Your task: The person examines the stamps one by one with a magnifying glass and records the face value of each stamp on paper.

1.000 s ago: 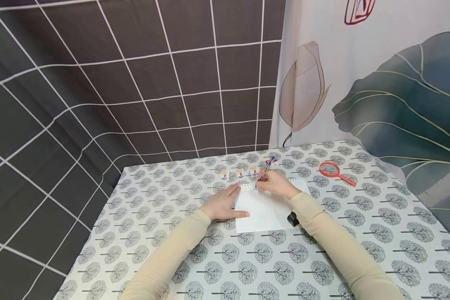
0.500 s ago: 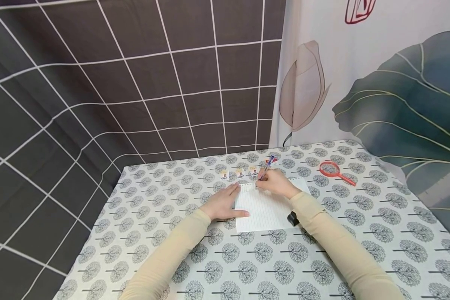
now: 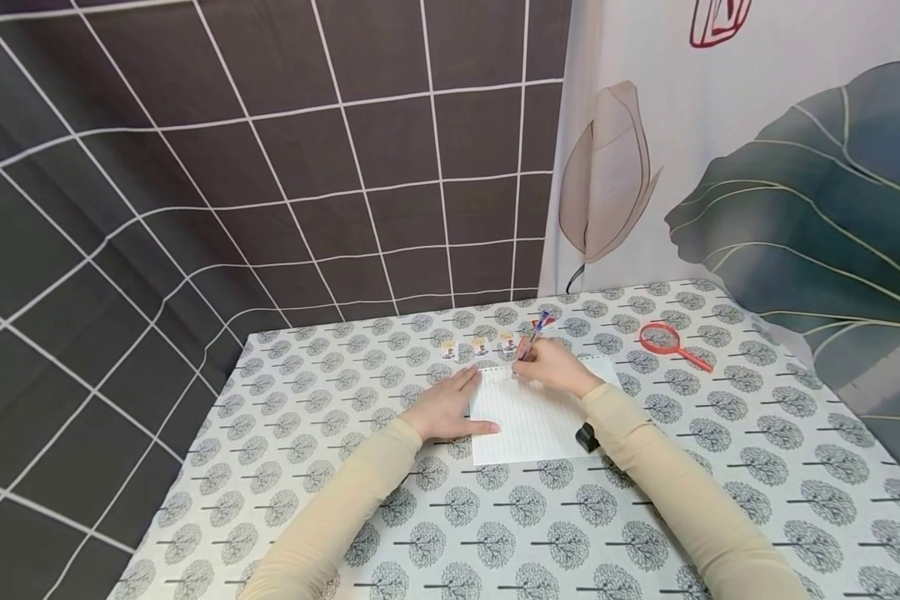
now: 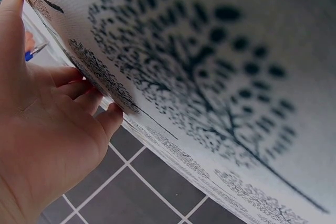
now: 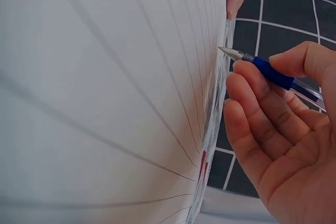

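A sheet of lined paper [image 3: 528, 425] with a perforated top edge lies on the table. My right hand [image 3: 557, 367] pinches a blue pen [image 3: 534, 332] between thumb and fingers, its tip at the upper left part of the paper. In the right wrist view the metal point of the pen [image 5: 273, 73] meets the ruled surface. My left hand [image 3: 444, 407] rests at the paper's left edge, fingers extended and thumb reaching over the sheet. The left wrist view shows the palm of the left hand [image 4: 52, 124] with its fingertips down on the tree-patterned cloth.
Beyond the paper, small picture cards [image 3: 480, 346] lie in a row, with a red item [image 3: 543, 323] partly behind the pen. A red magnifying glass [image 3: 675, 346] lies to the right. One black object [image 3: 587, 437] sits by the right forearm. Dark gridded cloth [image 3: 390, 167] hangs behind the table.
The pen tip has shifted very slightly to the right along the paper's top part. The left hand stays where it was.
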### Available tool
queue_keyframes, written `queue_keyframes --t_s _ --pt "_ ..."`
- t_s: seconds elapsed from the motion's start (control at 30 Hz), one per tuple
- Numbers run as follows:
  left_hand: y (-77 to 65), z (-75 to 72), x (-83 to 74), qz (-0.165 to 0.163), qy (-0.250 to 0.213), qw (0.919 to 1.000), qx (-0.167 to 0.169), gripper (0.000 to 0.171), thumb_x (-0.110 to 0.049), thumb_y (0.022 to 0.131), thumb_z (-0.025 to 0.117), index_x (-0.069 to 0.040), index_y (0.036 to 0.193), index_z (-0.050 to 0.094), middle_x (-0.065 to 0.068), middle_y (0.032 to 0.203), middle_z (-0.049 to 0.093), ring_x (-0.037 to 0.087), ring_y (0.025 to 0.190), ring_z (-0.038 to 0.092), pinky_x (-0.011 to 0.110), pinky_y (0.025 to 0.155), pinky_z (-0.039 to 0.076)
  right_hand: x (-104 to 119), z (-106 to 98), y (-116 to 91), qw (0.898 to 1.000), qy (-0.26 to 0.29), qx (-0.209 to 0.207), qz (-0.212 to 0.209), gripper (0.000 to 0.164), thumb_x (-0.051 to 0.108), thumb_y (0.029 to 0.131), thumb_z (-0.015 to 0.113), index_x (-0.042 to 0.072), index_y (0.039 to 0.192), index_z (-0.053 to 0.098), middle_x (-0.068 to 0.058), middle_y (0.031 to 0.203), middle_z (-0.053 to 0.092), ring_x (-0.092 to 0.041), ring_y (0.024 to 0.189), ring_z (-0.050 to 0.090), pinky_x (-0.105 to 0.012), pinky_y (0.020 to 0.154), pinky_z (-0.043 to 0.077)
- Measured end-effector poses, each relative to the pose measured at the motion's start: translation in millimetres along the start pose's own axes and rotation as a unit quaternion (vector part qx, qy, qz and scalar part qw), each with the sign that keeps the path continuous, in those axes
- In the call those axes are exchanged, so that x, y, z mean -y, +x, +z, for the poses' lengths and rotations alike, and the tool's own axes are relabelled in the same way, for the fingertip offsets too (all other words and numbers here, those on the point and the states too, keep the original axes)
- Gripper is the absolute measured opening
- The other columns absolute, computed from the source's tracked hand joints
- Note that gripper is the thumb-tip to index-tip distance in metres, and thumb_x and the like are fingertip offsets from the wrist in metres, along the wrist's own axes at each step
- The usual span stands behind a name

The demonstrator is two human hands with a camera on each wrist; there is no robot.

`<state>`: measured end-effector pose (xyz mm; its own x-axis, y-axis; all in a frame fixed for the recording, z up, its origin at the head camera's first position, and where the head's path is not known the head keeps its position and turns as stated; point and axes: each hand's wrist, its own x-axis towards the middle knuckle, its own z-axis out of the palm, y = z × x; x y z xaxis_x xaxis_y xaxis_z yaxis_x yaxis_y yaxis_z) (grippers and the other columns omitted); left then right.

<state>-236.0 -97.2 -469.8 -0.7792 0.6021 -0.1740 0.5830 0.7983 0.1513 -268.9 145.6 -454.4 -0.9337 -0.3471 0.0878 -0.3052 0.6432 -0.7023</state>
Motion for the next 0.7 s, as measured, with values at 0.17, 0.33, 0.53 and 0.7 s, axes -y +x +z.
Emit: queue_keyframes --t_s 0.17,0.33,0.53,0.7 --pt "-0.2 0.0 -0.2 -0.001 0.002 1.0000 0.002 0.111 -0.080 0.087 0.049 -0.002 0.160 0.021 0.012 0.168 0.014 0.025 0.153 0.017 0.039 0.123 0.020 -3.0 2.0 1.8 1.000 -0.016 -0.004 -0.009 0.016 0.019 0.087 0.069 0.007 0.075 0.069 0.003 0.056 0.060 -0.007 0.046 0.041 -0.020 0.044 0.034" --pt "0.0 0.0 -0.4 -0.002 0.005 1.0000 0.003 0.111 -0.080 0.087 0.048 -0.002 0.160 0.020 0.012 0.168 0.013 0.025 0.153 0.016 0.038 0.123 0.020 -4.6 2.1 1.5 1.000 -0.006 -0.006 -0.019 0.012 0.018 0.086 0.069 0.006 0.083 0.070 0.002 0.059 0.063 -0.009 0.048 0.045 -0.020 0.044 0.037" --pt "0.6 1.8 0.0 -0.003 -0.002 1.0000 0.003 0.111 -0.081 0.087 0.049 -0.001 0.160 0.021 0.013 0.168 0.013 0.025 0.153 0.017 0.039 0.123 0.020 -7.8 -0.2 -0.1 1.000 0.020 0.005 -0.009 0.012 0.018 0.088 0.068 0.007 0.088 0.067 0.001 0.067 0.066 -0.010 0.053 0.048 -0.022 0.048 0.041" --pt "0.9 2.6 0.2 -0.002 -0.002 1.0000 -0.001 0.111 -0.080 0.087 0.050 -0.001 0.159 0.022 0.013 0.167 0.014 0.026 0.153 0.018 0.039 0.123 0.021 -8.2 -3.9 -1.2 1.000 0.007 0.004 0.003 0.013 0.020 0.089 0.066 0.009 0.083 0.066 0.003 0.063 0.061 -0.010 0.050 0.044 -0.022 0.047 0.037"
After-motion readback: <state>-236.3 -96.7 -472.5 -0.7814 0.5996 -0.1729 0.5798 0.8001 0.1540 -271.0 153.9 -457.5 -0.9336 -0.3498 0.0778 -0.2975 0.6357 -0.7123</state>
